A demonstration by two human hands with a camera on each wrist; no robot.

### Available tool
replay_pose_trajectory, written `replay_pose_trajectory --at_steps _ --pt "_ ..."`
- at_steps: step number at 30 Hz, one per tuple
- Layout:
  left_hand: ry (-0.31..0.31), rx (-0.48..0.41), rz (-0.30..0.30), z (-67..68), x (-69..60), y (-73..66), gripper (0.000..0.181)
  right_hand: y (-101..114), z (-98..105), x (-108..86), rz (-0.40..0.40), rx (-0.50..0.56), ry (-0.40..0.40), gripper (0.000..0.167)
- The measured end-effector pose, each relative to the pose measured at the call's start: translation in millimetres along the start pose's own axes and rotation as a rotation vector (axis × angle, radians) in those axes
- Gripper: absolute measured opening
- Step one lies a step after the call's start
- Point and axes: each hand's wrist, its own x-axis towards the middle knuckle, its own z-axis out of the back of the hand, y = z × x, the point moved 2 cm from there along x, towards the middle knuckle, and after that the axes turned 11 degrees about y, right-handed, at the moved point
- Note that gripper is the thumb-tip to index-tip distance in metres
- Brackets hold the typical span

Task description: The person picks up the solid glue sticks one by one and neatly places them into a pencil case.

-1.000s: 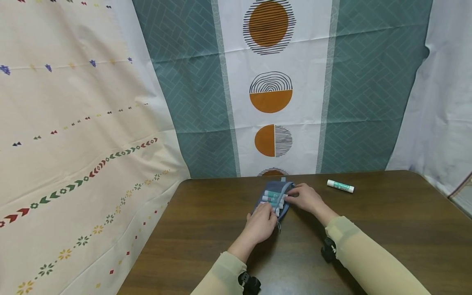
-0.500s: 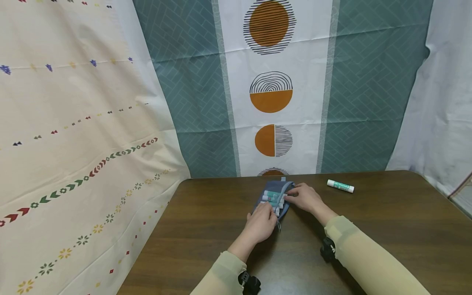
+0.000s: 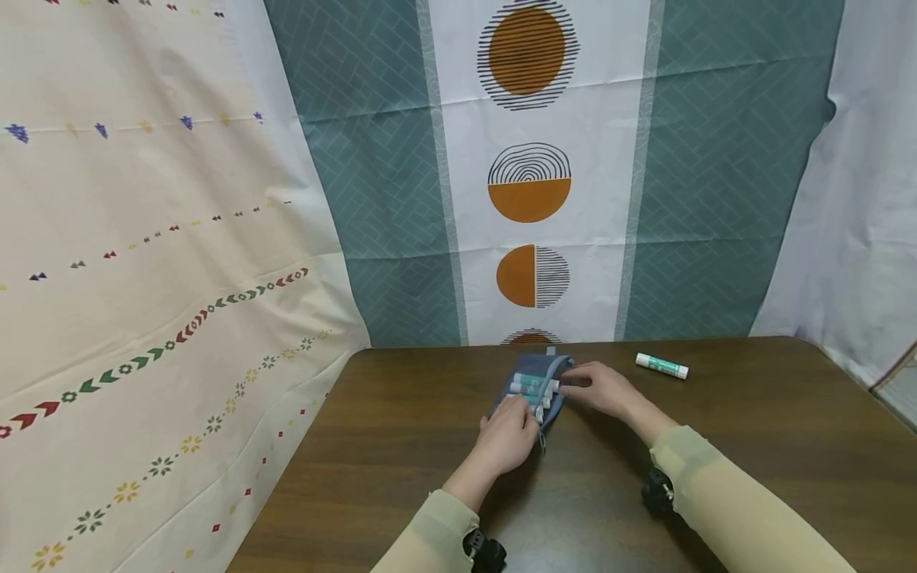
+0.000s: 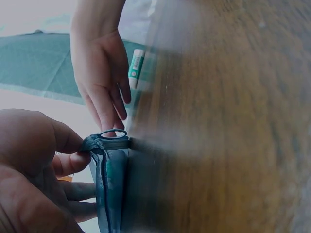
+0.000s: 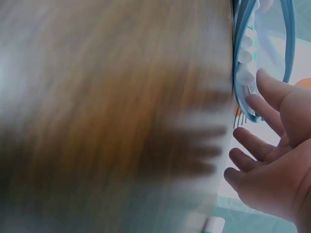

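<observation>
A blue-grey zip pouch (image 3: 528, 368) lies on the table near its far edge. Several white-and-green glue sticks (image 3: 532, 382) sit inside it, their white ends at its gaping mouth. My left hand (image 3: 509, 434) pinches the pouch's near corner beside the zip; in the left wrist view its thumb and forefinger grip the fabric by the metal ring (image 4: 114, 133). My right hand (image 3: 605, 390) is at the pouch's right side. Its fingers (image 5: 252, 143) are spread loosely and hold nothing in the right wrist view, the thumb close to the end of one glue stick (image 5: 245, 76).
Another glue stick (image 3: 662, 365) lies loose on the wooden table (image 3: 401, 446), to the right of the pouch near the back edge. Patterned cloths (image 3: 530, 199) hang behind the table and along its left side.
My right hand has drawn back slightly to the right from the glue stick's end, its fingers loosened. My left hand and the pouch stay where they were.
</observation>
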Motion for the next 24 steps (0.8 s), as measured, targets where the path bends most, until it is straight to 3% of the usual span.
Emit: replay_pose_trajectory --at_steps 15,24 --pt "-0.017 0.000 -0.007 -2.3 -0.5 2.3 0.022 -22 23 -32.2 -0.021 -0.117 -0.093 0.061" --pt "-0.025 0.006 -0.018 -0.6 -0.2 -0.7 0.022 -42 40 -48.9 -0.012 -0.076 -0.104 0.076"
